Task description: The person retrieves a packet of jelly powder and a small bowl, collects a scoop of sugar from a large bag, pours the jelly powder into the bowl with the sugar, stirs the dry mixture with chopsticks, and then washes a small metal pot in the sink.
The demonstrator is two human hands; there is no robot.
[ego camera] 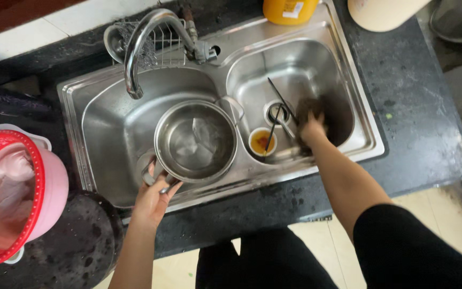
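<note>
1. Fingers of the left hand are curled closed around the near side handle of the round stainless steel pot, which sits in the left basin of the double stainless steel sink; the pot appears to hold water and something pale.
2. Largest piece first: that sink is set in a dark speckled stone surface, with a curved chrome tap arching over the left basin and a wire rack behind it.
3. Left of the sink stands a pink plastic basin with a red colander insert holding pale contents.
4. The right hand reaches into the right basin and is motion-blurred; whether it is open or closed on the dark, blurred thing under it I cannot tell.
5. Thin black chopsticks lie across the drain, near a small white bowl with orange sauce residue.
6. Judging from this, the pot should be held firmly and level by its handle, so the water stays in while the other hand works.
7. An orange plastic bottle stands at the back edge.
</note>
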